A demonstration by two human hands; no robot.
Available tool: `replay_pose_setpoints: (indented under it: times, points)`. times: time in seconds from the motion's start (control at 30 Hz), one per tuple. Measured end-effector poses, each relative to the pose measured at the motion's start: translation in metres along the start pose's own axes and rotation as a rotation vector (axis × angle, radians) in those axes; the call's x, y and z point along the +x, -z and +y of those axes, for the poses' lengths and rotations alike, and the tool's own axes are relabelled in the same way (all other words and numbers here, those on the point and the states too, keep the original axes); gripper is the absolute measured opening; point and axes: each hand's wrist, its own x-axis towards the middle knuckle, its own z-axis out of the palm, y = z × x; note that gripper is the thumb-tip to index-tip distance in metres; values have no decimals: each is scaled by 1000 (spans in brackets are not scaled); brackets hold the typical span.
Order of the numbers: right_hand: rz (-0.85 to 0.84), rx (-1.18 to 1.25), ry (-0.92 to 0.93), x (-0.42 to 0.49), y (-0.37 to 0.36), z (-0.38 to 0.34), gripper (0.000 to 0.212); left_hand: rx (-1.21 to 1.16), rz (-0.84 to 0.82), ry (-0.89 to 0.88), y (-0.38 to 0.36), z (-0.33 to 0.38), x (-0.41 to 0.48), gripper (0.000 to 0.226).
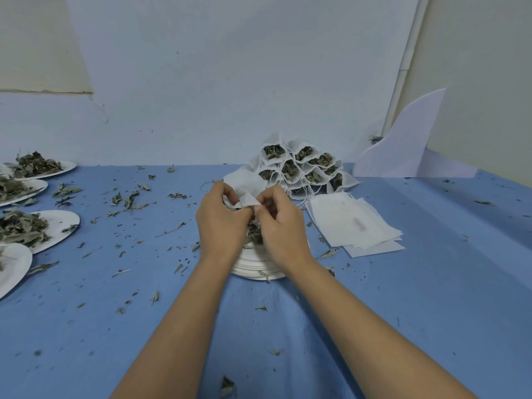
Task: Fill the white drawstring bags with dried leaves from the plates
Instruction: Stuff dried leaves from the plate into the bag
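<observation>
White fabric drawstring bag [247, 199] at frame centre, pinched by left hand [221, 223] and right hand [280, 226], fingers of both curled on the cloth. Directly below: dried green leaves [254, 236] on stacked white paper plates [256, 267]. Filled white bags [302, 168] piled behind, flat empty white bags [352, 223] at right. Leaf-loaded white plates [64, 223] at left edge, on blue tablecloth [144, 312].

Plate stack [259, 269] at bench [403, 326] centre, leaves [254, 236] on top; left hand [221, 223] and right hand [280, 226] side by side above it, bag [247, 199] pinched between them; filled bags [302, 168] piled behind, against wall [201, 82]; empty bags [354, 226] stacked flat, right of plate stack; leaf-laden plates [54, 226] along left edge; loose leaf bits [129, 200] strewn between.
</observation>
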Motion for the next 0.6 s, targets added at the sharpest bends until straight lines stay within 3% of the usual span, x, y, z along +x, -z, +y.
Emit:
replay_pose_setpoints:
  times: [0.1, 0.3, 0.6]
  points:
    - [-46, -1, 52, -4, 0, -2, 28, 10, 47, 39, -1, 1, 0, 22]
    - [-64, -5, 22, -4, -4, -4, 12, -29, 129, 127, -1, 4, -2, 19]
    - [118, -60, -56, 11, 9, 5, 3, -176, -182, 207, -2, 11, 4, 28]
